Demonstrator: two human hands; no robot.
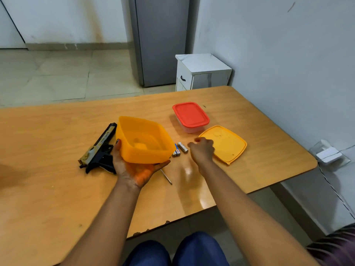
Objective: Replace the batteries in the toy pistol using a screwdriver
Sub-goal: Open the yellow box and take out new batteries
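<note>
My left hand (134, 169) holds an orange plastic tub (143, 139) from underneath, tilted and lifted off the table. Left of it lies the black and tan toy pistol (99, 148), flat on the table. Just right of the tub lie a silver battery (182, 147) and a blue and white battery (176, 150). A thin screwdriver shaft (166, 176) pokes out from under my left hand; its handle is hidden. My right hand (201, 150) hovers beside the batteries with its fingers curled, and I see nothing in it.
The tub's orange lid (224, 144) lies flat to the right of my right hand. Behind it stands a clear box with a red lid (190, 116). The wooden table (57, 189) ends at a wall on the right. A white cabinet (201, 72) stands beyond the far edge.
</note>
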